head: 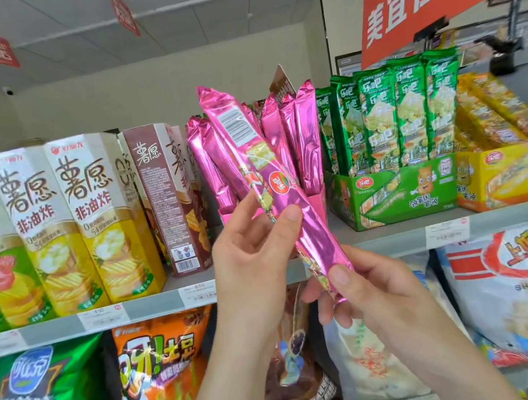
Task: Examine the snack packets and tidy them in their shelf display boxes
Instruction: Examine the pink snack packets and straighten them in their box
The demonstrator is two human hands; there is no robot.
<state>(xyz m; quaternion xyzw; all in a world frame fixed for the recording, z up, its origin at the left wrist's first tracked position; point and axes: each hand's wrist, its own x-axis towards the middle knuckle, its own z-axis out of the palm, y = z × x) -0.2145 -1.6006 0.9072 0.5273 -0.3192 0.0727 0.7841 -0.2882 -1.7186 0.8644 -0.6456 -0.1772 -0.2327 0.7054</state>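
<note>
A long pink foil snack packet (253, 155) is held tilted in front of the upper shelf, its white label side toward me. My left hand (252, 255) grips its middle, thumb on the front. My right hand (371, 289) pinches its lower end. Behind it, a pink display box (317, 199) holds several more upright pink packets (306, 131). To the right stand a green display box (394, 193) full of green packets (409, 111) and a yellow display box (508, 173) with yellow packets (492, 107) lying slanted.
Tall yellow chip cartons (96, 216) and a brown carton (172, 195) stand left on the same shelf. Its edge (156, 303) carries price tags. Large snack bags (163, 370) fill the shelf below. An orange sign (424, 0) hangs above right.
</note>
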